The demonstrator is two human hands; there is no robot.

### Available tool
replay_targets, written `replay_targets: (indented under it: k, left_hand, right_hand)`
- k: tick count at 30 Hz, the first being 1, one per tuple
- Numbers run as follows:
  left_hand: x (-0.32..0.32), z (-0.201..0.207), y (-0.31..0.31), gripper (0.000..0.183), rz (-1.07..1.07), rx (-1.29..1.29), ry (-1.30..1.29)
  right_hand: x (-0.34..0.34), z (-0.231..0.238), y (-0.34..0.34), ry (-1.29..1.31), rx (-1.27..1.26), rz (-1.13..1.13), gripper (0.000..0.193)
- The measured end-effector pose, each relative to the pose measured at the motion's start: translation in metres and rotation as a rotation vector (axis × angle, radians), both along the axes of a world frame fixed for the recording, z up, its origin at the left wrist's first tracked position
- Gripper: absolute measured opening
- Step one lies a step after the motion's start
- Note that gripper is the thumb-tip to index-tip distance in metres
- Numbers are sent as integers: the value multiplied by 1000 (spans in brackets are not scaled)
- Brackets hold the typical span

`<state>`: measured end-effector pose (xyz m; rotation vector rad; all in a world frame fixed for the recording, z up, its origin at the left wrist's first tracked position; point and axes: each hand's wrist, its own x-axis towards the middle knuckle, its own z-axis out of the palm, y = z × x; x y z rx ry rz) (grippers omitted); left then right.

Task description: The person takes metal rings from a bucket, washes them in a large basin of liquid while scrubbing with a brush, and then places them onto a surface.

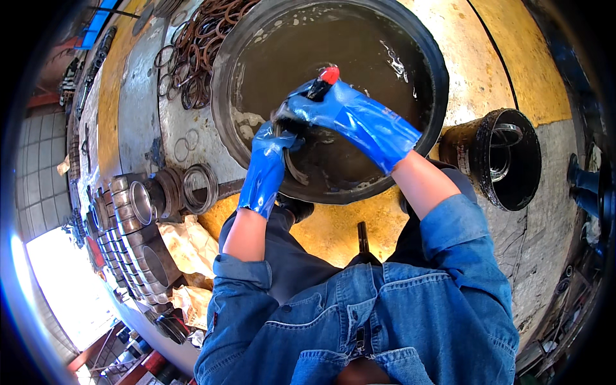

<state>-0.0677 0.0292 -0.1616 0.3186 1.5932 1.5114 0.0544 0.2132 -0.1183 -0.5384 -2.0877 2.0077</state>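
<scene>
Both my hands wear long blue rubber gloves and meet over a wide round basin [438,83] of murky brown liquid. My left hand [272,142] is closed on a metal ring [296,169], whose curved lower edge shows below the fingers. In my right hand [327,108] is a tool with a black handle [318,89] and a red end [330,74]. The tool's other end is hidden and blurred where it meets the ring beside my left fingers, so I cannot tell its kind.
Dark rings [204,48] lie heaped left of the basin, with two thin rings [187,145] nearer me. Stacked metal cylinders [131,240] and brown paper [190,245] sit at lower left. A black bucket [471,151] lies or leans at right, holding shiny rings.
</scene>
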Motion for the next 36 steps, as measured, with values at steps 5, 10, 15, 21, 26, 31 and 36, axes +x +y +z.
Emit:
replay_targets:
  k: [5, 10, 15, 21, 26, 31, 36]
  left_hand:
    - [11, 23, 7, 37, -78, -37, 20]
    - [10, 38, 16, 40, -156, -194, -179]
    - [25, 36, 40, 38, -225, -75, -255]
    - [47, 5, 25, 38, -216, 135, -45]
    - [15, 17, 20, 42, -144, -63, -217]
    - [7, 19, 9, 37, -102, -97, 41]
    - [-4, 2, -8, 33, -56, 2, -1]
  right_hand:
    - [6, -56, 44, -450, 61, -375, 36]
    - [31, -56, 49, -479, 85, -474, 41]
    - [46, -32, 68, -340, -30, -676, 33]
    - [81, -2, 72, -233, -59, -717, 34]
    - [68, -7, 71, -136, -159, -608, 34]
    - [19, -8, 40, -53, -306, -237, 33]
    - [-7, -24, -1, -33, -64, -19, 30]
